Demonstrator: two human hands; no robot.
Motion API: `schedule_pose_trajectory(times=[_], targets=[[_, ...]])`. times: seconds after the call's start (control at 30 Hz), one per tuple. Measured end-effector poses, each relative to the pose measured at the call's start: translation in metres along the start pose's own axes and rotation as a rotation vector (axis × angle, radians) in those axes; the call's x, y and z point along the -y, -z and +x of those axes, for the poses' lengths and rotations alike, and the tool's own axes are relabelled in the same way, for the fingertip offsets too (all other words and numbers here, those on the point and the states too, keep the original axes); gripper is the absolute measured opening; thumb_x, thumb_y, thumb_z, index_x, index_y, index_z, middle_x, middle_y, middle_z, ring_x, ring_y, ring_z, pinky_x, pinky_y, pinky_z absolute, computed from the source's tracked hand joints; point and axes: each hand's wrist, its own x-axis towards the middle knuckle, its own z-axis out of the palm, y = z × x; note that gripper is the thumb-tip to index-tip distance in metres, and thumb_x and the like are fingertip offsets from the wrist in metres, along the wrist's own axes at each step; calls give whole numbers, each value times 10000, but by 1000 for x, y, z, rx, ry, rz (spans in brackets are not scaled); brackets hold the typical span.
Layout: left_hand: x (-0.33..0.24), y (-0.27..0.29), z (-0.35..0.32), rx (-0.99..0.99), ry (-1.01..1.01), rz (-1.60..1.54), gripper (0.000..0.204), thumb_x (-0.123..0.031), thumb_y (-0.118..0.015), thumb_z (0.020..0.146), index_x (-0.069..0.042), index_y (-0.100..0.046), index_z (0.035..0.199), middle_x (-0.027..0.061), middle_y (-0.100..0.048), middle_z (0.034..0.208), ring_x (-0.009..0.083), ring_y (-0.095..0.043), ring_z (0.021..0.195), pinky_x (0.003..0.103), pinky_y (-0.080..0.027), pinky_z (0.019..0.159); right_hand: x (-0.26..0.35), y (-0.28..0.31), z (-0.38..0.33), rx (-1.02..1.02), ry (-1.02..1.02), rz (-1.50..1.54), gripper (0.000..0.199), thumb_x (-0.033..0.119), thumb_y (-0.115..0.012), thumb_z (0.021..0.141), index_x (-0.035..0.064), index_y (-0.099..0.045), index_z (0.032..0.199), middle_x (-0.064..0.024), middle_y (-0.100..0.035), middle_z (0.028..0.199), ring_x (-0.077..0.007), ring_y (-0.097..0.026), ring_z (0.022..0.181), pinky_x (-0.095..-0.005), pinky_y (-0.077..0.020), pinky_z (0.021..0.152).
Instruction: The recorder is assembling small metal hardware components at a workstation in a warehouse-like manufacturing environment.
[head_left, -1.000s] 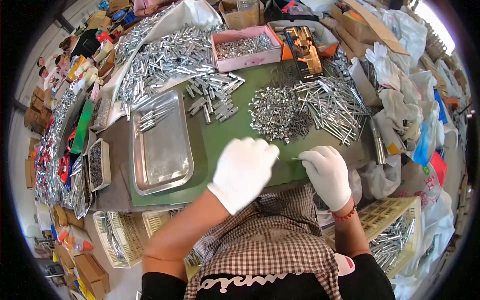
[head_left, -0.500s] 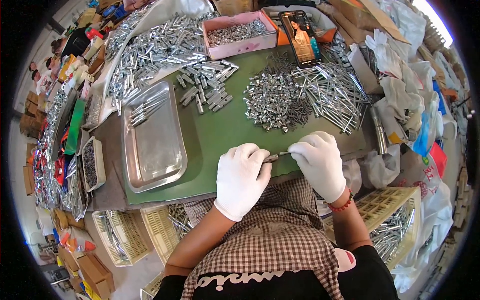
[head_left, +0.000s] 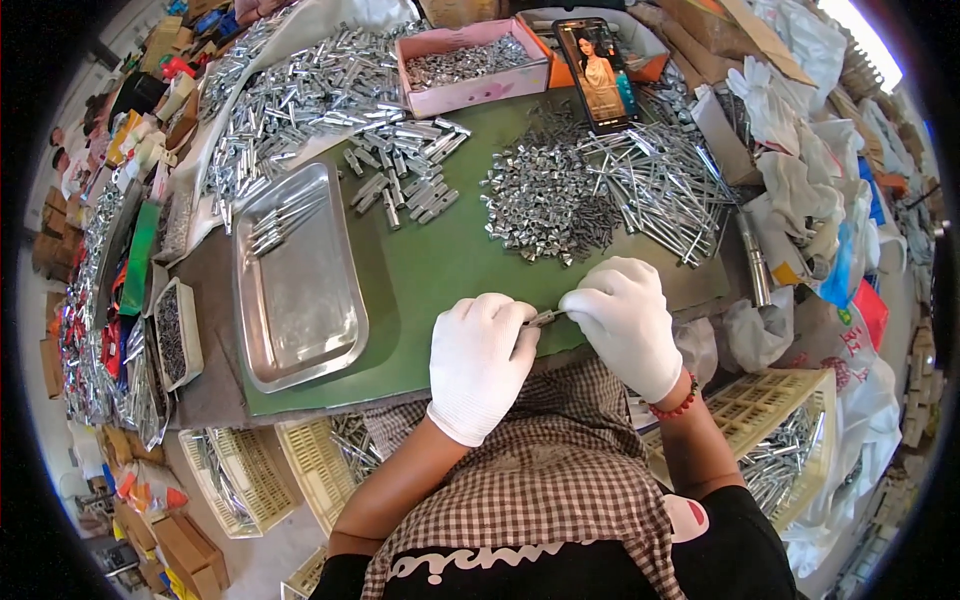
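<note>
A small metal part point(head_left: 545, 318) was pinched between the gloved left hand point(head_left: 482, 362) and the gloved right hand point(head_left: 625, 322), at the near edge of the green mat point(head_left: 440, 270). Left of the mat, only a few finished rods were laid in the steel tray point(head_left: 300, 300). At the mat's far side, large heaps of small fittings point(head_left: 545, 205) and long pins point(head_left: 660, 185) remained, so most work was judged undone.

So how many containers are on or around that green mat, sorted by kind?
Metal tray: 1
Pink box: 1
Cream plastic baskets: 4, at lower left, beside it, bottom edge and right
Small box of dark bits: 1
Total: 7
Both gloved hands, left and right, pinch one small metal part.
</note>
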Motion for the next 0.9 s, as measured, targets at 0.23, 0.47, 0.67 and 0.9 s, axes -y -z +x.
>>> schedule_pose_trajectory(times=[0.23,0.47,0.67,0.9], targets=[[1,0,0,-3,-1,9,124,-106,-749,780,-98,-690,889,84,-663,900,326,-625,849,442,-469,775,-30,13,-1,-186,-293,71,62,51,-720,819,73,-697,873,-91,-696,859,-326,-659,832,-422,-506,788],[3,-2,-2,-37,-21,3,127,-109,-754,781,-102,-690,890,77,-665,903,321,-622,840,441,-467,775,-37,13,17,-102,-271,77,51,80,-706,820,82,-695,870,-97,-680,855,-326,-649,841,-425,-512,772],[3,-1,-3,-29,-23,-15,134,-113,-758,781,-105,-688,895,75,-665,906,316,-622,843,437,-465,776,-39,16,20,99,-133,-143,40,61,-673,838,93,-659,856,-91,-649,894,-323,-613,850,-431,-491,767],[4,-1,-2,-40,-37,-18,141,-109,-753,781,-108,-683,904,78,-660,901,319,-618,838,434,-461,770,-5,17,16,30,-80,-4,144,47,-630,854,128,-657,970,-60,-673,928,-303,-636,899,-404,-486,836]])
